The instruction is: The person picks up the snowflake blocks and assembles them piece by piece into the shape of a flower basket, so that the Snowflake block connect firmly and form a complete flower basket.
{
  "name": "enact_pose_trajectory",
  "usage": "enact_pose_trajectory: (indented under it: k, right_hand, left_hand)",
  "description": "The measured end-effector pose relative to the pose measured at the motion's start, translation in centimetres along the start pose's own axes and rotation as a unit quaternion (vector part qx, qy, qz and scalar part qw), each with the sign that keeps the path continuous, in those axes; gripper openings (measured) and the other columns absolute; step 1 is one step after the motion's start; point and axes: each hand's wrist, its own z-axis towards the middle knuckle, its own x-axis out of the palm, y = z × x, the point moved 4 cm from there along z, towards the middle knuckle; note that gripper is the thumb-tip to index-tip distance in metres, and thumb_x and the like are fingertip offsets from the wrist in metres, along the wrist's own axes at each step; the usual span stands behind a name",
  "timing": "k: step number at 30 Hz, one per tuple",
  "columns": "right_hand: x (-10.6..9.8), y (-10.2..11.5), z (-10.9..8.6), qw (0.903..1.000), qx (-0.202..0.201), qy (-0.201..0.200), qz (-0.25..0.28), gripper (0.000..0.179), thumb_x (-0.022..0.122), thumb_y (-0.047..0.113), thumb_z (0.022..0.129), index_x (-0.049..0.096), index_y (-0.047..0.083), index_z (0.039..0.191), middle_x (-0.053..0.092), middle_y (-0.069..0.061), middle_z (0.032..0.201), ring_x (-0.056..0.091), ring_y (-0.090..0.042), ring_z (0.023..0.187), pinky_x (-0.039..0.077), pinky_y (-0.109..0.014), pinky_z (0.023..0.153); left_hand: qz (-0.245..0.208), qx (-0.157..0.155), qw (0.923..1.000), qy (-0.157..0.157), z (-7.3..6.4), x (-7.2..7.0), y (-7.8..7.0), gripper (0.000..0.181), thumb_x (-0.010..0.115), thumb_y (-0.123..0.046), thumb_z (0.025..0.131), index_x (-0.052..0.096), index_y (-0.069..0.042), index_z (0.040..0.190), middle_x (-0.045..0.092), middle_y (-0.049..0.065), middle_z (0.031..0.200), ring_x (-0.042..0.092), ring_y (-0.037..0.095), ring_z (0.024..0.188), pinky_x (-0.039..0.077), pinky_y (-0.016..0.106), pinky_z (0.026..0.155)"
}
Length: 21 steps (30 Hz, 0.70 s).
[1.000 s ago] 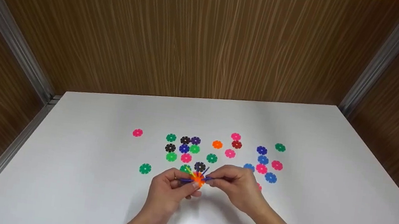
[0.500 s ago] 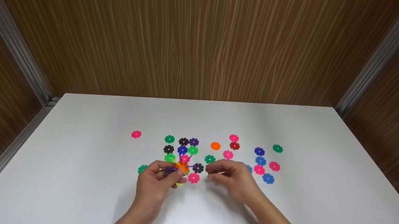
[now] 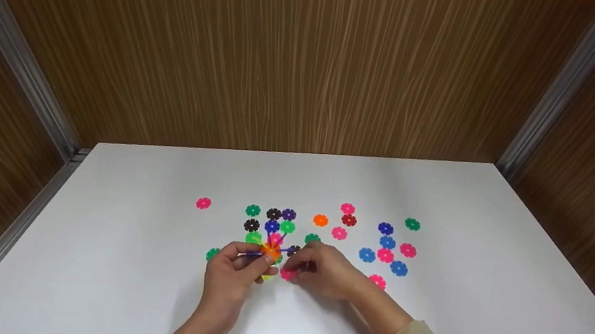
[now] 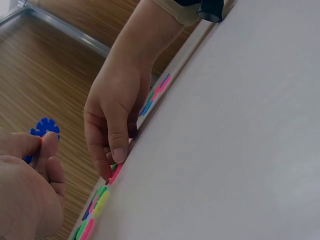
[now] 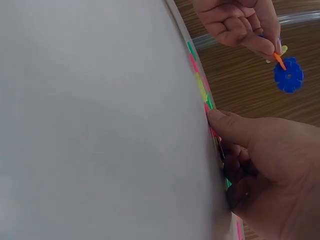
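My left hand (image 3: 231, 283) pinches an orange notched plastic disc (image 3: 271, 252) between thumb and fingers, raised above the table. Blue-purple discs are slotted edgewise into it, radiating outward; one blue disc (image 5: 288, 75) shows face-on in the right wrist view. A bit of yellow-green also sticks out of this joined piece. To its right, my right hand (image 3: 327, 273) is down at the tabletop, thumb and curled fingertips on a pink notched disc (image 3: 287, 274). Its fingers partly cover that disc and a black disc (image 3: 294, 250) behind it.
Several loose notched discs lie flat on the white table (image 3: 119, 281), among them an orange disc (image 3: 320, 220), a dark red disc (image 3: 349, 220) and a light blue disc (image 3: 399, 268). Wood-grain panels (image 3: 310, 61) stand behind and at both sides.
My left hand has shifted left with the joined discs. The right hand let go of them, moved away, then came down onto the pink disc, which has slid slightly towards me.
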Motion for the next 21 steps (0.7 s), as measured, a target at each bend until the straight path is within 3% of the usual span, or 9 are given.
enact_pose_trajectory:
  k: [8, 13, 18, 21]
  right_hand:
    - [-0.1, 0.1, -0.2, 0.9994, 0.028, 0.022, -0.003, 0.033, 0.081, 0.014, 0.095, 0.078, 0.017, 0.127, 0.064, 0.005, 0.101, 0.060, -0.013, 0.096, 0.058, -0.026, 0.086]
    - [-0.3, 0.2, -0.2, 0.9987, 0.028, 0.041, 0.000, 0.022, 0.082, 0.016, 0.095, 0.078, 0.019, 0.116, 0.062, 0.007, 0.102, 0.059, -0.014, 0.100, 0.057, -0.029, 0.090]
    - [-0.5, -0.2, -1.0, 0.9961, 0.037, 0.033, 0.073, 0.015, 0.081, 0.014, 0.096, 0.072, 0.022, 0.105, 0.064, 0.008, 0.097, 0.062, -0.015, 0.096, 0.057, -0.027, 0.088]
    - [-0.9, -0.4, -2.1, 0.9876, 0.046, 0.017, 0.149, 0.012, 0.078, 0.012, 0.098, 0.070, 0.019, 0.104, 0.068, 0.004, 0.096, 0.064, -0.019, 0.092, 0.057, -0.025, 0.082]
  left_hand:
    - [0.009, -0.004, 1.0000, 0.001, -0.2, 0.2, -0.2, 0.027, 0.080, -0.008, 0.096, 0.067, -0.004, 0.118, 0.080, 0.012, 0.106, 0.079, 0.024, 0.087, 0.060, 0.028, 0.075]
    - [0.014, -0.008, 0.9999, -0.003, -0.2, 0.1, -0.1, 0.027, 0.080, -0.009, 0.096, 0.066, -0.004, 0.119, 0.080, 0.011, 0.106, 0.079, 0.024, 0.087, 0.059, 0.027, 0.074]
    - [0.010, -0.007, 0.9999, -0.003, -0.2, 0.2, 0.1, 0.026, 0.080, -0.008, 0.096, 0.067, -0.004, 0.118, 0.080, 0.012, 0.105, 0.079, 0.025, 0.087, 0.058, 0.026, 0.072]
    - [0.012, -0.005, 0.9999, -0.005, -0.1, 0.3, 0.1, 0.024, 0.080, -0.007, 0.095, 0.069, -0.004, 0.116, 0.080, 0.011, 0.104, 0.078, 0.024, 0.086, 0.058, 0.027, 0.072]
